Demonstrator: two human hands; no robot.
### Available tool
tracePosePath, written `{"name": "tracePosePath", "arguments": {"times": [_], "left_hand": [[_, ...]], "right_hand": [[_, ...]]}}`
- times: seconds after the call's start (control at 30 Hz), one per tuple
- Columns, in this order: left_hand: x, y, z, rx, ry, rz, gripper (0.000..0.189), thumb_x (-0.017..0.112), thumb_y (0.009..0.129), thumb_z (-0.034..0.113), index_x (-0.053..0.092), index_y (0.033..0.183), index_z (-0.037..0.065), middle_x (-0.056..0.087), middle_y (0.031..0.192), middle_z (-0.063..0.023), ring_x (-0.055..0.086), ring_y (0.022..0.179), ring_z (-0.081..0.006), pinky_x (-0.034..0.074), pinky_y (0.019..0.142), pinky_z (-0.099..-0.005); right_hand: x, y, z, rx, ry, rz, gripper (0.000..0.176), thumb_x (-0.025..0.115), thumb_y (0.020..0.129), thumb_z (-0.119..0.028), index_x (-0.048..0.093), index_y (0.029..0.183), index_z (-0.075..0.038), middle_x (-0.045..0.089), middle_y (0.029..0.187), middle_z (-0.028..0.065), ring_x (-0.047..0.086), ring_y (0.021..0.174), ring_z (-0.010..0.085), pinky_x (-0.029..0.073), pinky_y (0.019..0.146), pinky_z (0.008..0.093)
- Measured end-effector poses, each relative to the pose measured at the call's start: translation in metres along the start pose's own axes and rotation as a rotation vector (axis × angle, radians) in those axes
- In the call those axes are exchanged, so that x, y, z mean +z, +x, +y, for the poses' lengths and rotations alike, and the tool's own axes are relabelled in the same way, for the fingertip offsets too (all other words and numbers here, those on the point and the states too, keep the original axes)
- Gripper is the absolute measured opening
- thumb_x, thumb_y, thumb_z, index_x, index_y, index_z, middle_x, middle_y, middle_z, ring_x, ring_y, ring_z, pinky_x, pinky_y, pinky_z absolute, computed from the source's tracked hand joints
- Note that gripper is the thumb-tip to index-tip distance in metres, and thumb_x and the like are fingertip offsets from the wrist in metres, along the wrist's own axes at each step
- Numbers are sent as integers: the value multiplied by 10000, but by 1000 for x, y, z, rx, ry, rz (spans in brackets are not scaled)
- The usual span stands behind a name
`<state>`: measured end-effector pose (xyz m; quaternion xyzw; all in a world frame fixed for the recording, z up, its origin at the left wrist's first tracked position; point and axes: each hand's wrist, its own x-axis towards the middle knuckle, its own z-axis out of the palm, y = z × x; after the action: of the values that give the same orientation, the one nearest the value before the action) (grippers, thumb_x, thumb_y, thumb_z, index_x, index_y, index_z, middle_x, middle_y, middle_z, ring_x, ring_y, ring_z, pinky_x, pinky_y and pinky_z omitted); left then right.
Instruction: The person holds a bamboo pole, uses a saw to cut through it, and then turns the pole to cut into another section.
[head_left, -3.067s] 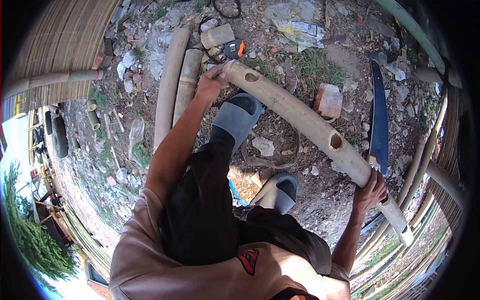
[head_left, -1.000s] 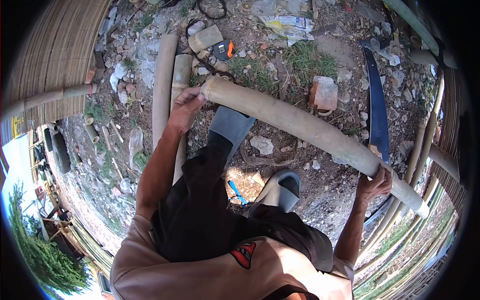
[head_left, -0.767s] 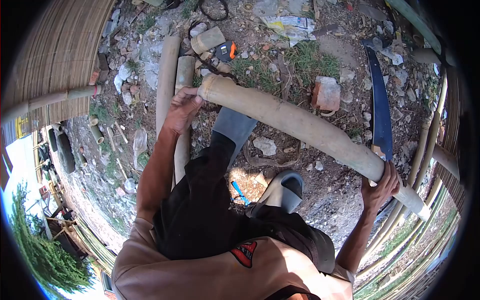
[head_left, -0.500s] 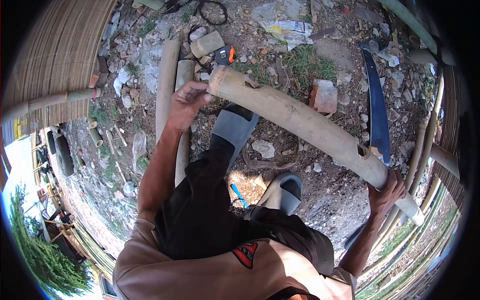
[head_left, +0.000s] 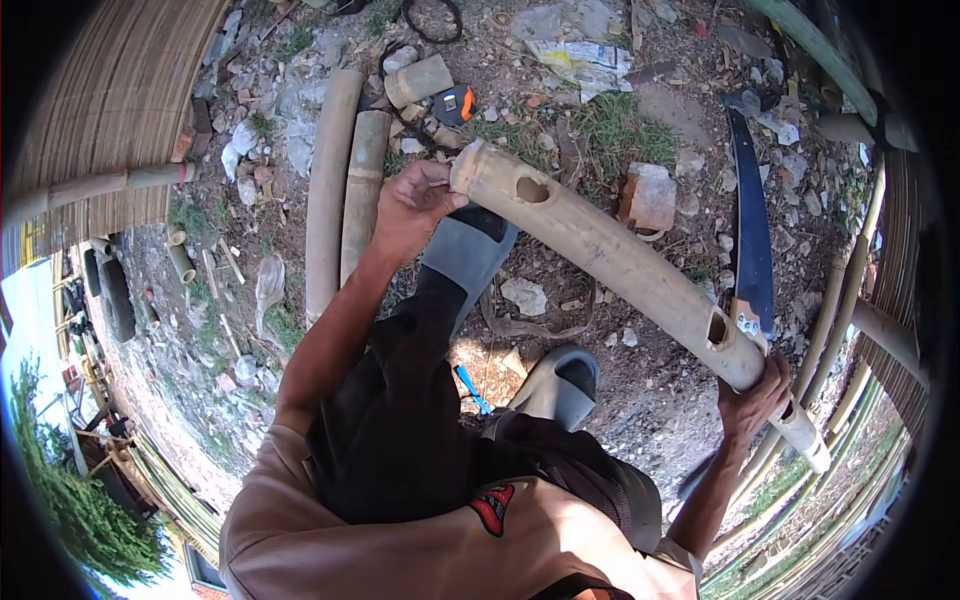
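Fingers (head_left: 425,180) of the left hand (head_left: 412,207) curl onto the cut end of a bamboo pole (head_left: 615,265), thumb pressed against its rim, so that hand grips the pole at its upper tip. Seen from the head camera, the pole is held off the ground and slants from that hand down to the right hand (head_left: 755,400). The right hand is wrapped around it from below near the far end, with a short stub of pole sticking out past it. Two round holes face up in the pole, one (head_left: 530,188) just beside the left hand and one (head_left: 718,328) just above the right hand.

Under the pole the person stands in grey sandals, the left sandal (head_left: 470,250) partly hidden by the pole and the right sandal (head_left: 565,385) nearer the body, on bare stony ground. A long knife (head_left: 750,230) with a blue blade lies behind the pole, its handle end close to the right hand. A brick (head_left: 650,197) sits just beyond the middle of the pole. Two bamboo lengths (head_left: 345,190) lie side by side on the ground next to the left hand. Beyond them are a short bamboo piece (head_left: 418,80) and an orange and black tape measure (head_left: 460,103), close together. A crumpled paper (head_left: 590,62) lies further off
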<state>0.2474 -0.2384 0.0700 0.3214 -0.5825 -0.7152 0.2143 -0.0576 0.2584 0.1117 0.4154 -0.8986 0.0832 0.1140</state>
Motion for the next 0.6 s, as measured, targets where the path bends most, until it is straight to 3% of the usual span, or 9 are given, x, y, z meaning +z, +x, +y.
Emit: {"name": "tracePosePath", "arguments": {"times": [0.13, 0.23, 0.3, 0.37, 0.5, 0.6], "left_hand": [[1, 5, -2, 46, -4, 27, 342, 716, 857, -171, 601, 1135, -7, 680, 1176, -78, 665, 1130, -178, 557, 1008, -328], [8, 10, 8, 57, -14, -10, 356, 727, 854, -162, 605, 1150, -7, 682, 1182, -79, 662, 1142, -181, 557, 1017, -334], [10, 10, 11, 46, 3, -22, 364, 733, 853, -154, 609, 1162, -7, 689, 1178, -80, 662, 1145, -184, 557, 1023, -339], [7, 10, 8, -45, 114, -42, 459, 752, 855, -127, 604, 1273, -7, 704, 1173, -88, 669, 1130, -181, 558, 1018, -334], [11, 3, 13, -136, 34, -9, 545, 756, 887, -71, 568, 1394, 1, 713, 1171, -97, 679, 1098, -166, 558, 1002, -328], [4, 3, 12, -224, 258, 22, 526, 726, 946, 2, 553, 1442, 12, 709, 1191, -103, 677, 1068, -144, 552, 972, -311]], "right_hand": [[4, -16, 10, 20, 76, -34, 897, 937, 695, -328, 487, 1430, -78, 596, 1311, 149, 575, 1224, 372, 396, 1017, 545], [21, -31, -5, 43, -231, 228, 771, 937, 718, -225, 557, 1379, -106, 611, 1246, 113, 595, 1163, 329, 446, 974, 511], [28, -35, -20, 98, -317, 302, 649, 924, 722, -175, 614, 1288, -106, 596, 1160, 79, 600, 1098, 304, 472, 932, 496], [32, -33, -28, 109, -342, 334, 588, 906, 742, -151, 621, 1254, -103, 592, 1117, 66, 606, 1064, 289, 487, 909, 484], [45, -50, -28, 155, -328, 321, 618, 926, 718, -166, 627, 1257, -117, 588, 1147, 53, 590, 1067, 272, 421, 901, 464], [50, -57, -23, 157, -302, 306, 652, 944, 690, -173, 633, 1262, -130, 581, 1170, 43, 576, 1094, 264, 356, 910, 443]]}}
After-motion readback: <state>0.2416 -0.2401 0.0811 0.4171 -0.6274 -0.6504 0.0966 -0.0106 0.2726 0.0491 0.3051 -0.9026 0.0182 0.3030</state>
